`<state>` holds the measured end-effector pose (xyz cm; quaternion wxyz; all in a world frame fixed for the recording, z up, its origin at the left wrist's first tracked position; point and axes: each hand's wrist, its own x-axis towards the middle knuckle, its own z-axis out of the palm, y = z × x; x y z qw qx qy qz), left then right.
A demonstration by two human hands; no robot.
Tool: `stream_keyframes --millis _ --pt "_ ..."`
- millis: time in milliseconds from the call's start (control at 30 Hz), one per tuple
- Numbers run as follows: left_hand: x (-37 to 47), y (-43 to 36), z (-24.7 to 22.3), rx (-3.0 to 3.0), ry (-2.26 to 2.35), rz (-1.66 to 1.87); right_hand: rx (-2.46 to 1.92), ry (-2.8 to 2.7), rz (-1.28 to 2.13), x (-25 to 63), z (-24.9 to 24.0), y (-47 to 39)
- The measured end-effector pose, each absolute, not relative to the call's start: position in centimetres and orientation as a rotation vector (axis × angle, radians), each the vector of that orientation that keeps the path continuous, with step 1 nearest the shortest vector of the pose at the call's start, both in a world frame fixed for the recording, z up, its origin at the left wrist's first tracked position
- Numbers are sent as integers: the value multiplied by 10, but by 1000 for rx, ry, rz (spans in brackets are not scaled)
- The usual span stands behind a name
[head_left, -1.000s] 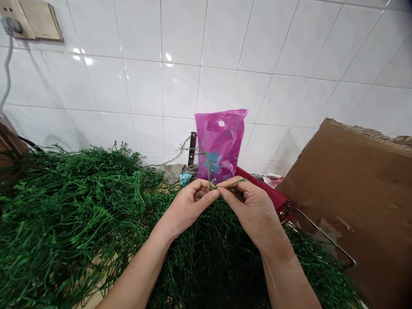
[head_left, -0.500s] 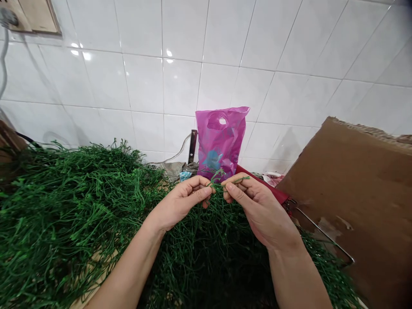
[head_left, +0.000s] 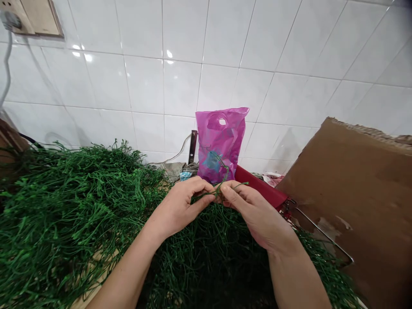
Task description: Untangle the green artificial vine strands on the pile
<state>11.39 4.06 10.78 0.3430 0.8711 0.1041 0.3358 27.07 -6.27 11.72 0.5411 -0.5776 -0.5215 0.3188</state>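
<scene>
Thin green plastic-looking stems (head_left: 226, 171) are pinched between my two hands, which meet fingertip to fingertip in the middle of the view. My left hand (head_left: 185, 201) closes thumb against forefinger on them. My right hand (head_left: 247, 204) pinches them too, and a short green tip pokes out past its forefinger. One stem curls up in front of a purple plastic bag (head_left: 222, 133). Below and around both hands spreads a thick tangle of the same green stems (head_left: 86, 206), its near middle part in dark shadow.
White tiles cover the wall behind. A brown cardboard sheet (head_left: 357, 193) leans at the right, beside a red object (head_left: 262, 186) and a bent metal rod (head_left: 325, 235). A dark upright strip (head_left: 192, 146) stands left of the bag. A plug (head_left: 11, 20) with its cord sits upper left.
My hands have come together, closing the small gap between the fingertips. The green stems between them now reach higher in front of the bag.
</scene>
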Motion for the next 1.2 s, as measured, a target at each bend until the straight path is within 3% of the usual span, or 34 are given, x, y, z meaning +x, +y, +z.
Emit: stream_keyframes --millis 167,300,500,700,933,1100,1200 --pt "111 36 111 2247 395 737 -1454 -1402 654 267 112 -60" --pt "115 37 105 1848 273 614 -1454 -1431 611 264 114 -62" --pt "127 22 97 981 -45 456 -944 -1445 1000 270 109 -62" --pt "136 19 91 865 -65 440 -852 -1320 1176 280 95 -54" --pt "130 17 104 886 47 567 -976 -1353 1128 286 94 -56" --pt "100 30 129 656 -1 1073 -848 -1179 879 311 96 -68" --pt "103 38 128 797 159 1100 -942 -1202 840 314 103 -71"
